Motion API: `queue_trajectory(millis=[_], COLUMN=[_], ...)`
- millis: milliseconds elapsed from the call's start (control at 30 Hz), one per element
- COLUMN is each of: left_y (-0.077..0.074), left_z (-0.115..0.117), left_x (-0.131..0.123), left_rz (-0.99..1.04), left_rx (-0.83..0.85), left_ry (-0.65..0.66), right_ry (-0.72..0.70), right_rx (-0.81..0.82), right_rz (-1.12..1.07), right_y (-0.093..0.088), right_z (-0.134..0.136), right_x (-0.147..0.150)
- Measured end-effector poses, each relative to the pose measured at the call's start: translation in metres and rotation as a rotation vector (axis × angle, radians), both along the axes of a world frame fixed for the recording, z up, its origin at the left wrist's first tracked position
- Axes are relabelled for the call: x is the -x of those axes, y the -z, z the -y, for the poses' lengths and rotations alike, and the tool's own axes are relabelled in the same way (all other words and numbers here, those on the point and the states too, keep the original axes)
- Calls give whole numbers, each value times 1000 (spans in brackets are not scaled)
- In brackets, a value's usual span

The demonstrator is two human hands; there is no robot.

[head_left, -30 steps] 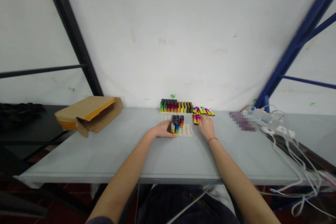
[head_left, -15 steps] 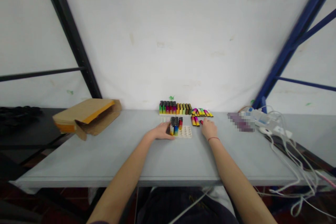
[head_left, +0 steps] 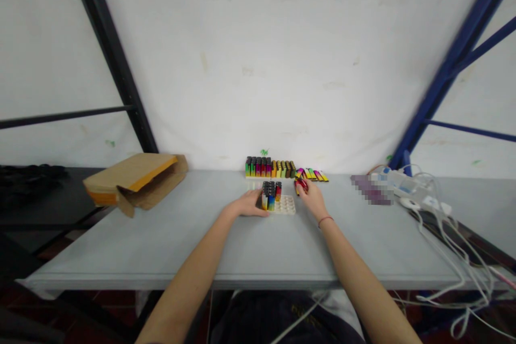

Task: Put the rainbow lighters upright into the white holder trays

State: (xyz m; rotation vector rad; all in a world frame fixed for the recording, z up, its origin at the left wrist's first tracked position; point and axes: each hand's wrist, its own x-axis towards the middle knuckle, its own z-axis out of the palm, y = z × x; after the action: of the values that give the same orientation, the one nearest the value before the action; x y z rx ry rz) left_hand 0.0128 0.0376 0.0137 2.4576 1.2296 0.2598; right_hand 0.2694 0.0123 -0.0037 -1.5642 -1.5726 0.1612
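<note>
A small white tray [head_left: 287, 206] lies on the grey table [head_left: 250, 242], with several colourful lighters [head_left: 270, 195] standing upright in its left part. My left hand [head_left: 245, 205] rests against the tray's left side, fingers curled on its edge. My right hand [head_left: 309, 197] is just right of the tray, fingers pinched on a red lighter [head_left: 301, 185]. Behind, a full row of upright lighters [head_left: 269, 167] stands by the wall, and loose lighters [head_left: 313, 174] lie flat to its right.
An open cardboard box [head_left: 134, 178] lies on its side at the table's left. A power strip with white cables [head_left: 419, 196] and a blurred purple object [head_left: 371, 189] sit at the right. Black and blue rack posts flank the white wall.
My right hand has pulled back from the loose lighters towards the tray, now with a red lighter in its fingers. The left hand has stayed at the tray.
</note>
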Motion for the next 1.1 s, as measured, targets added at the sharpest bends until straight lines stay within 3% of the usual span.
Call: queue_trajectory(millis=[100,233,433,533,833,1100], left_y=[1,2,2,2,5,5], left_z=[-1,-2,-1,-1,-4,-4], left_x=[0,0,0,0,0,2], left_rz=[-6,-5,-2,-9,9,-1], left_rx=[2,1,0,2,-11,7], left_ry=[12,7,11,4,4,-6], right_ry=[-153,-276,-499,-579,-636,-578], right_rx=[-62,-24,393,456,376,414], right_rz=[-100,-376,-885,-1025,-1126,-1116], right_y=[2,1,2,2,1,-5], right_z=[2,3,-2,-2,3,5], right_x=[4,12,18,17,20,21])
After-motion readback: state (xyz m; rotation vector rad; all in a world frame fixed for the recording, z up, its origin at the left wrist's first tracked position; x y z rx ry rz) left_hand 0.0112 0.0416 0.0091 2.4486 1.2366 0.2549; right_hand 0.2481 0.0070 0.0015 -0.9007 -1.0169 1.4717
